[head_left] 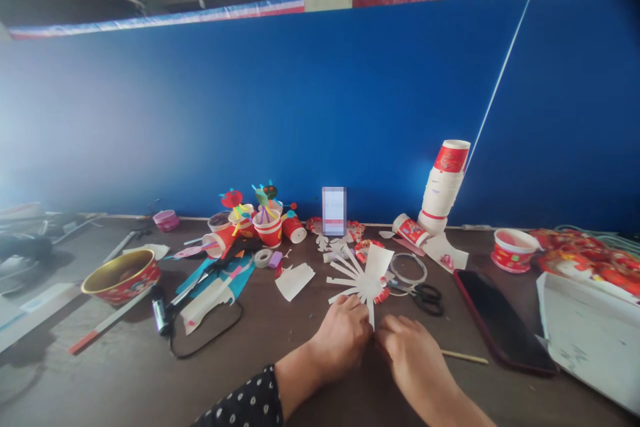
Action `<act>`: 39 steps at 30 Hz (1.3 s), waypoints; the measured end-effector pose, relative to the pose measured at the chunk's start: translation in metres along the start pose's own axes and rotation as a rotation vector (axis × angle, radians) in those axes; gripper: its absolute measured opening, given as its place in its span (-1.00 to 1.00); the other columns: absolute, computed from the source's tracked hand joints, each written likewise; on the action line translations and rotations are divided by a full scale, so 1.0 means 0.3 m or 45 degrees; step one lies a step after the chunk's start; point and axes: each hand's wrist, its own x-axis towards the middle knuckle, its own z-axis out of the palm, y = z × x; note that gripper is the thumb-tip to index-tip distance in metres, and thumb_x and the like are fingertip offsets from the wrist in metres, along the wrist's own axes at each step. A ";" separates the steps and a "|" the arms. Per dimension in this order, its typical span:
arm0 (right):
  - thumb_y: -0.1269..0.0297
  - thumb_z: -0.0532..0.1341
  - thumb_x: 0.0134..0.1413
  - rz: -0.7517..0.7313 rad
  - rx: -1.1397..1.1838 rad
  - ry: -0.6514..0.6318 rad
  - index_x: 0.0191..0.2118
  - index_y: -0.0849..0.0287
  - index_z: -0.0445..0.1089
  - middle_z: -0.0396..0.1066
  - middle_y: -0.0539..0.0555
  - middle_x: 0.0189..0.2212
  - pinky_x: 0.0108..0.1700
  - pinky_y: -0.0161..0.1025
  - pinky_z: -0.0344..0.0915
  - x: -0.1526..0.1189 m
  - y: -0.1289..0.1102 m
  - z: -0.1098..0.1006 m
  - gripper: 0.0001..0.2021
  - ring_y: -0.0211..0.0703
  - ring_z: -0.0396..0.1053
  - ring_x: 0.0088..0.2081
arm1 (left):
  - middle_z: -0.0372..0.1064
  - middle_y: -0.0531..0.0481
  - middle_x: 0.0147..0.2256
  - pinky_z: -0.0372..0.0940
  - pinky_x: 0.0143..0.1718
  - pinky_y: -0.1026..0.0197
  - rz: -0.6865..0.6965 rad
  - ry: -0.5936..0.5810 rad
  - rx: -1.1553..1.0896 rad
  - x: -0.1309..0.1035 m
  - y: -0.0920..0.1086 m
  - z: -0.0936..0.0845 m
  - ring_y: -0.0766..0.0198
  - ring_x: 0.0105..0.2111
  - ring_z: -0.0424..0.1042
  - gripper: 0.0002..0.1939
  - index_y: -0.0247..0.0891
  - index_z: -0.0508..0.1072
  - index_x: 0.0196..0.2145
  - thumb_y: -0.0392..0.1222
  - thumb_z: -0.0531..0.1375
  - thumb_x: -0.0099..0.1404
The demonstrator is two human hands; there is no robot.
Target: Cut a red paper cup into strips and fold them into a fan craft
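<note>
A paper cup cut into strips (369, 275) lies fanned out on the table, its white strips spread around a middle, with red-printed pieces curling at its right. My left hand (346, 328) is closed on its near side, fingers bent around the strips. Close beside it, my right hand (414, 348) is closed in a pinch at the end of a near strip. A thin wooden stick (467, 357) sticks out to the right from under this hand, in line with the pinched fingertips. Both sets of fingertips are partly hidden.
Black-handled scissors (427, 299) and a tape ring (407, 269) lie right of the strips. Farther right are a phone (503, 320) and a white tray (590, 333). Stacked cups (443, 187) lean behind. A glue gun (161, 312), its cord and a gold-lined bowl (123, 280) are left.
</note>
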 end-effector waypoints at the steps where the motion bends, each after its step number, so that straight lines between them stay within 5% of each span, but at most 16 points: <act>1: 0.56 0.04 0.07 -0.007 -0.026 0.000 -0.48 0.12 0.43 0.41 0.03 -0.43 -0.32 -0.23 0.07 0.000 -0.005 0.008 -0.70 -0.17 0.32 -0.36 | 0.28 -0.07 -0.43 0.08 -0.37 0.16 -0.004 -0.001 -0.002 0.000 0.001 0.000 0.21 -0.36 0.20 -0.86 -0.31 0.35 -0.51 -0.33 0.06 0.18; 31: 0.70 0.22 -0.20 -0.166 -0.293 0.385 -0.50 0.19 0.41 0.36 0.02 -0.48 -0.38 -0.15 0.08 -0.013 -0.035 0.154 -0.77 -0.13 0.24 -0.40 | 0.30 -0.05 -0.43 0.08 -0.37 0.14 -0.057 0.023 0.074 -0.012 0.015 0.009 0.17 -0.31 0.24 -0.86 -0.32 0.31 -0.52 -0.34 0.09 0.19; 39: 0.70 0.18 -0.14 -0.179 -0.245 0.321 -0.52 0.17 0.44 0.39 0.01 -0.49 -0.35 -0.16 0.01 -0.005 -0.030 0.100 -0.74 -0.16 0.24 -0.41 | 0.35 -0.04 -0.39 0.15 -0.29 0.13 -0.341 0.004 -0.148 -0.007 0.022 0.008 0.15 -0.28 0.25 -0.91 -0.31 0.38 -0.49 -0.32 0.11 0.16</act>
